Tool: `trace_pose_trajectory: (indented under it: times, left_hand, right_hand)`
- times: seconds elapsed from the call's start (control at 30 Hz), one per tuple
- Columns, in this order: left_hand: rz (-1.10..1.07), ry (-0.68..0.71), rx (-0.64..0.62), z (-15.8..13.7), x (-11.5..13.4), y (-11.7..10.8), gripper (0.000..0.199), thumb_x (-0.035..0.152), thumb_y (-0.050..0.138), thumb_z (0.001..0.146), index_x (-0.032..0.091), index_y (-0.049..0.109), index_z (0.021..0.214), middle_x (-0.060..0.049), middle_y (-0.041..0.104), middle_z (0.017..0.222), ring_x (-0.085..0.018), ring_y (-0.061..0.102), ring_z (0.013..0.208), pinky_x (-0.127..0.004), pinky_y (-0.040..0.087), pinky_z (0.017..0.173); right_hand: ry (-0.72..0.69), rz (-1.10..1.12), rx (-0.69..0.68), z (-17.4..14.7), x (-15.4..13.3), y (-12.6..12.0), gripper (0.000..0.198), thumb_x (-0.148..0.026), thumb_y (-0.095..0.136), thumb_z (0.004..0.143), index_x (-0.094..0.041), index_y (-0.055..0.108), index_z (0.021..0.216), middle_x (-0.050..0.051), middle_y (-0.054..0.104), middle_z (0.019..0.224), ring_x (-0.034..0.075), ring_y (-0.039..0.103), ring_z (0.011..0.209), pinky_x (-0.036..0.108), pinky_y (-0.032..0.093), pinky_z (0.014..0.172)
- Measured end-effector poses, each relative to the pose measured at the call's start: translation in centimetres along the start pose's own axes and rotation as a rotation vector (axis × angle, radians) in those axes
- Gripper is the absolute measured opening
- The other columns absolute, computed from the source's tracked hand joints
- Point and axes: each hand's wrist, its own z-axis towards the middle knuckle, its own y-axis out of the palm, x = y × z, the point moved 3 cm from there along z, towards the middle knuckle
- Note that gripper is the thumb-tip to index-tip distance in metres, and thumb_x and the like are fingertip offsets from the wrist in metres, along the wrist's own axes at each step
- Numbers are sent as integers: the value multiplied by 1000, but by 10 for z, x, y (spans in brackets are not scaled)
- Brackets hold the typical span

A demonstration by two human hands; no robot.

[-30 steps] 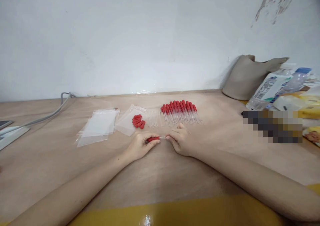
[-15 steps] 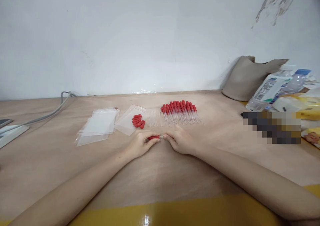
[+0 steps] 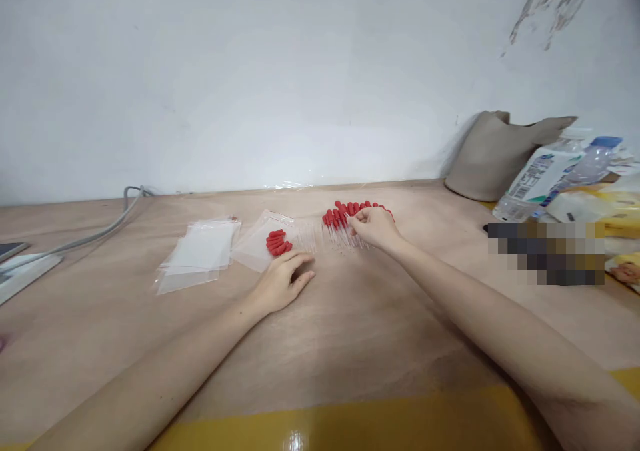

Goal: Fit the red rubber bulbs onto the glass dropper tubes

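My left hand (image 3: 283,282) rests on the table with thumb and fingers apart and nothing between them. Just beyond it lie loose red rubber bulbs (image 3: 275,243), partly on a clear plastic bag (image 3: 253,243). Thin glass tubes (image 3: 307,236) lie to the right of the bulbs. My right hand (image 3: 374,228) reaches over a row of red-bulbed glass droppers (image 3: 336,219), its thumb and fingertips pinched on a dropper at the row. The hand covers much of the row's right part, and the pinched dropper is mostly hidden.
Clear plastic bags (image 3: 200,248) lie stacked on the left. A grey cable (image 3: 107,224) runs along the far left beside a flat device (image 3: 25,274). At the right stand a grey-brown container (image 3: 493,161) and plastic bottles (image 3: 543,174). The white wall (image 3: 300,84) bounds the table's back.
Both hands were together at a red bulb and glass tube. My right hand has moved forward and right to the dropper row. My left hand has let go and opened.
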Motion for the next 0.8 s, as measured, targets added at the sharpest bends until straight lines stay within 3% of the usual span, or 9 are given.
trace_pose_trajectory:
  times: [0.13,0.3,0.53,0.67,0.8]
  left_hand:
    - [-18,38,-26,2,-1,2,23,26,47,85,18,63,99,-8,64,102,-19,58,96,-35,46,87]
    - [-24,41,-20,1,-2,2,24,26,47,85,18,63,100,-8,64,103,-19,58,98,-36,46,89]
    - [-4,19,2,1,-3,1,22,27,50,83,18,63,98,-8,62,102,-19,57,97,-36,45,88]
    - [30,30,35,0,-2,1,20,27,51,82,18,63,96,-8,60,102,-19,55,97,-37,43,89]
    - [120,20,170,-2,-3,-4,18,27,54,80,18,63,92,-7,59,95,-21,52,95,-37,42,86]
  right_hand:
    - [52,-203,135,17,-4,20,32,-36,44,80,-19,62,60,6,64,67,21,58,71,32,35,70]
    - [36,-345,122,19,-4,43,32,-35,41,81,-17,63,67,9,65,71,23,59,74,40,28,78]
    - [8,-404,102,16,-1,47,33,-39,41,82,-16,62,72,8,65,71,21,58,71,41,23,81]
    - [-105,-368,112,10,-10,48,29,-39,42,82,-19,62,75,5,66,74,20,57,75,39,22,80]
    - [-189,-403,64,5,-21,58,24,-32,45,79,-18,63,71,7,66,77,22,57,78,38,22,78]
